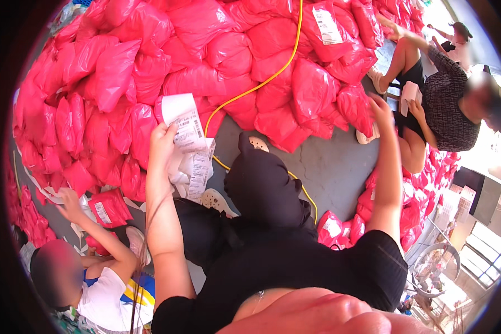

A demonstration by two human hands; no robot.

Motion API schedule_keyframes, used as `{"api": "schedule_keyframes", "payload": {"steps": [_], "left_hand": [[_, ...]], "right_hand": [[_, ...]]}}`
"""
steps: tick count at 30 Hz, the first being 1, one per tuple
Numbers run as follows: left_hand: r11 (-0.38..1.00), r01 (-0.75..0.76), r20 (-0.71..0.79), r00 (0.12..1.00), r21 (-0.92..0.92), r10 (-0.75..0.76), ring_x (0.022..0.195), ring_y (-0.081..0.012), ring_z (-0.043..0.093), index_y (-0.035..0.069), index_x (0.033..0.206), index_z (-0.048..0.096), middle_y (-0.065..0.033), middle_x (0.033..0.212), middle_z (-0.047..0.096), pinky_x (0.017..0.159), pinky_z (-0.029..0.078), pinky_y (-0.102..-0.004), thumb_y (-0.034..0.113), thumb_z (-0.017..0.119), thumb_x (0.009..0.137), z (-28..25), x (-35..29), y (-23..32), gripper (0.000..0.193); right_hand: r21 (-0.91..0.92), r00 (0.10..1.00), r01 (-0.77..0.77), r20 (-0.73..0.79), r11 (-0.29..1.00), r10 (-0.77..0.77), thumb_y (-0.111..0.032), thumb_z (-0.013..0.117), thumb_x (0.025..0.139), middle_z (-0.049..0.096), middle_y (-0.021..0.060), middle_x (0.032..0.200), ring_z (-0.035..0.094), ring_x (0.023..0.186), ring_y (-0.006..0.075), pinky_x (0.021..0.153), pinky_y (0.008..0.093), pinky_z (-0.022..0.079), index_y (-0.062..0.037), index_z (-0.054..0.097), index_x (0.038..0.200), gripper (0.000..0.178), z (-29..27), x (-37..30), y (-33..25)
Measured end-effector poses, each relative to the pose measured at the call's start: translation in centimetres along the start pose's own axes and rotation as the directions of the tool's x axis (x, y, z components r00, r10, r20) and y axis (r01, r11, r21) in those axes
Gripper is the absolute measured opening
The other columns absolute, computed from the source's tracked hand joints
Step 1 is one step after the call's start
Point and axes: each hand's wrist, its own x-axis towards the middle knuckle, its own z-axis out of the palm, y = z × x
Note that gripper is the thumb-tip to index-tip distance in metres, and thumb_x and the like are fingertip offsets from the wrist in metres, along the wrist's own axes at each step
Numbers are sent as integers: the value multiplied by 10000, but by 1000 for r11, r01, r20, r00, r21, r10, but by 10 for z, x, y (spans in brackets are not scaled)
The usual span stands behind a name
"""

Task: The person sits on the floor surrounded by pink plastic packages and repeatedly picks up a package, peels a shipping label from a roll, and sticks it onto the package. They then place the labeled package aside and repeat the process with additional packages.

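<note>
My left hand [161, 146] pinches a curling strip of white printed shipping labels [190, 132]. More of the label strip [199, 173] hangs below it, beside my shoe [216, 200]. My right hand [381, 110] reaches out at the right, at the edge of a pink plastic mailer bag [353, 106]. Its fingers look loosely stretched and a little apart; whether they touch the bag is hard to make out. A large heap of full pink bags [222, 55] lies in front of me, and one bag [327, 26] there bears a white label.
A yellow cord [273, 75] crosses the heap and grey floor [328, 167]. At the right a person [451, 100] sits holding a white stack [411, 97]. Another person [106, 278] at lower left reaches toward labels. A fan [435, 270] stands at lower right.
</note>
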Motion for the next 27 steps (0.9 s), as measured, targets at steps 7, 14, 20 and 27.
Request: {"api": "schedule_keyframes", "payload": {"steps": [7,14,20,27], "left_hand": [[999,-33,-74,997,-30,31,768,-45,558,22,1143,596,-10,986,650,617,399,-181,102,505,939,-2,-51,17,237],[997,-75,-56,996,-14,74,793,-48,560,19,1120,608,-8,975,649,685,406,-196,117,534,928,13,-63,23,228],[991,-93,23,995,-96,96,943,-142,594,-50,1127,575,-94,1050,634,844,454,-269,51,511,922,46,-67,42,236],[926,-272,55,954,-261,295,975,-149,584,-34,1135,573,-84,1066,628,872,446,-274,37,516,912,61,-55,32,241]], "right_hand": [[747,847,-158,-233,646,477,-218,596,901,565,66,724,539,536,184,448,269,459,-91,495,931,165,150,125,-20],[513,982,72,-185,856,28,-155,636,841,443,17,616,489,503,154,452,289,421,-103,532,755,145,60,23,-93],[-357,893,-306,-430,883,135,-175,550,821,599,23,793,597,714,179,551,327,472,-82,666,981,218,-263,-189,-62],[-896,653,-405,-422,181,-628,-343,636,812,621,191,1117,615,1013,294,864,381,478,-24,532,1246,548,-321,-242,10]]}}
